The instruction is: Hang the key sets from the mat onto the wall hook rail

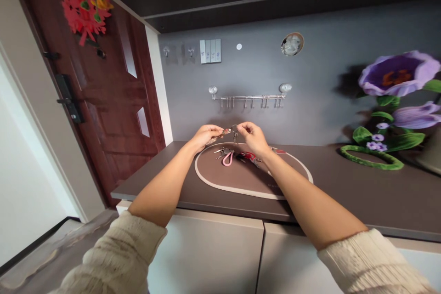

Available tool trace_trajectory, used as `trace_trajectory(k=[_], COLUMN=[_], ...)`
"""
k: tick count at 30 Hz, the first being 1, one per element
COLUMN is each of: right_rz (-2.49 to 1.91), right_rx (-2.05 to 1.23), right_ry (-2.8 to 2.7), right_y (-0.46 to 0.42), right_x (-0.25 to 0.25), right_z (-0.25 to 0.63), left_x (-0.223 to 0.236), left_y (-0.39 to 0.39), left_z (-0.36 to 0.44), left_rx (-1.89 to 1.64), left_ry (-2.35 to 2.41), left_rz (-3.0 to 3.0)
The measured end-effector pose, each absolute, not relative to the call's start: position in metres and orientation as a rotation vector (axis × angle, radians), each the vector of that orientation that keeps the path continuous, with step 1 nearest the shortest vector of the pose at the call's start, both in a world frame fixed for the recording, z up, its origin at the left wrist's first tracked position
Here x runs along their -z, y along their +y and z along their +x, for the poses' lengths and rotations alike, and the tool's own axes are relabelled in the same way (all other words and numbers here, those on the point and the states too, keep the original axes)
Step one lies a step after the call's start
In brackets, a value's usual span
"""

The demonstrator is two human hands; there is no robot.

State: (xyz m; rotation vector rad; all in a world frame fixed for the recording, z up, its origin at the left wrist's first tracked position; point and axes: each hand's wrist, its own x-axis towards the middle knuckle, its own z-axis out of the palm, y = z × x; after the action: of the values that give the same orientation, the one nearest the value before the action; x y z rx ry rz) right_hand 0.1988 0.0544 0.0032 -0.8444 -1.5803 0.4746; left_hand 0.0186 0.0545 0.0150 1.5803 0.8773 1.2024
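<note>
Both hands are raised over an oval brown mat (pixel 220 183) with a pale border. My right hand (pixel 253 137) pinches a metal key ring (pixel 234 127), from which a small key (pixel 235 137) hangs. My left hand (pixel 207 137) is closed on a keychain (pixel 224 132) with a reddish charm, which runs toward that ring; its details are too small to make out. Beneath the hands, a pink loop strap (pixel 228 159), a red strap (pixel 248 156) and several metal keys (pixel 222 151) lie in a loose pile on the mat.
A clear hook rail (pixel 248 98) with several hooks is stuck to the grey wall behind the hands. Purple felt flowers (pixel 399 76) with a green looped base (pixel 372 158) stand at the right of the counter (pixel 330 193). A dark red door (pixel 113 101) is at the left.
</note>
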Motion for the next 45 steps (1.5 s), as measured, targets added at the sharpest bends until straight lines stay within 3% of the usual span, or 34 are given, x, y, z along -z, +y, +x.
trace_trajectory(k=[15, 37, 45], right_rz=[-0.790, -0.683, -0.774], right_rx=[-0.507, -0.832, -0.782], right_ry=[-1.606, -1.486, -1.524], right_y=[0.058, 0.044, 0.047], right_x=[-0.002, -0.003, 0.002], right_z=[0.198, 0.188, 0.187], left_x=[0.001, -0.002, -0.001], left_y=[0.058, 0.059, 0.059], left_z=[0.026, 0.035, 0.037], left_rx=[-1.015, -1.481, -1.473], left_ry=[0.811, 0.698, 0.647], left_rz=[1.800, 1.683, 1.632])
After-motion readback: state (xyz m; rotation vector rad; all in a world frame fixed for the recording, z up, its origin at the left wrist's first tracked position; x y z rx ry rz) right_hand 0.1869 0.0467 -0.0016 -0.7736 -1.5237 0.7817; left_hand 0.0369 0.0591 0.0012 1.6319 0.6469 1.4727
